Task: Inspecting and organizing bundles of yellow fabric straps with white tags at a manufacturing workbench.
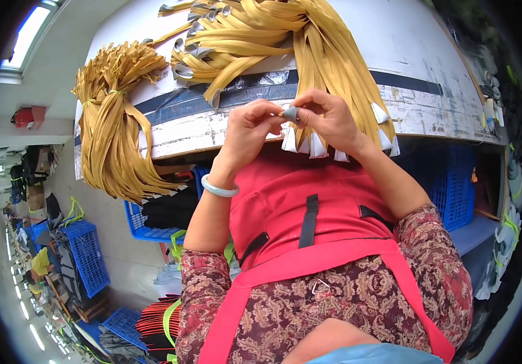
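My left hand [250, 132] and my right hand [335, 123] meet at the table's near edge, each in a pinch. Between their fingertips is a small grey folded tab [290, 113], with a bit of yellow at its left end. Just below my fingers, white folded tabs [317, 147] tip the ends of a thick bundle of golden-yellow zipper strips [340, 60], which drapes down over the edge. More zipper strips [230, 45] fan out to the left on the table, their ends capped with grey tabs [182, 71]. My fingers hide part of the held tab.
Left on the white, worn table [406, 115] lies a tied bundle of yellow strips [112, 121], hanging over the edge. Below the table are a blue crate [139, 221] with dark cloth and a blue crate [455, 188] at right. Another blue crate [86, 258] stands at far left.
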A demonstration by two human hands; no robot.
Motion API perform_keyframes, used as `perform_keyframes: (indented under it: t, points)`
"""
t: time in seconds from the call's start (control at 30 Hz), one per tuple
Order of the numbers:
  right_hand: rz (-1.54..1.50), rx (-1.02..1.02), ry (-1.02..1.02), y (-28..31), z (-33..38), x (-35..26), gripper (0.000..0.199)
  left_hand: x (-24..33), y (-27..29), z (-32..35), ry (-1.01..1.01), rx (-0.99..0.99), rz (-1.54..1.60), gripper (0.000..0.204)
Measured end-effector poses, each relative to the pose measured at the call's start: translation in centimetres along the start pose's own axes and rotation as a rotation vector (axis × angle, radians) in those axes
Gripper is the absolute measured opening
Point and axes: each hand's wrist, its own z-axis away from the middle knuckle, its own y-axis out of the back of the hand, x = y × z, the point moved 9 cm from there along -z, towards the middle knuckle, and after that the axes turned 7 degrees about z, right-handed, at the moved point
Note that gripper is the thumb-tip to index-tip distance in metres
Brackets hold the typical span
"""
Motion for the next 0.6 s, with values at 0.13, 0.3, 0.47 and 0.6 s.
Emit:
perform_keyframes:
  t: [0.13, 0.3, 0.47, 0.6]
  points:
    - [-0.198, 0.113, -0.205, 0.5, 0.7, 1.9, 0.021, 0.5, -0.8, 0.5, -0.139, 0.04, -0.339, 0.007]
    - [-0.023, 0.004, -0.205, 1.1, 1.7, 2.1, 0.022, 1.4, -1.9, 1.1, -0.214, 0.003, -0.544, 0.009]
    - [0.031, 0.276, -0.181, 10.3, 2.6, 3.6, 0.023, 8.4, 16.3, 2.5, -0.461, 0.721, -0.234, 0.017]
    - [0.508, 0.057, -0.307, 8.1, 5.9, 3.3, 0.016, 7.9, 13.4, 2.7, -0.338, 0.629, -0.408, 0.022]
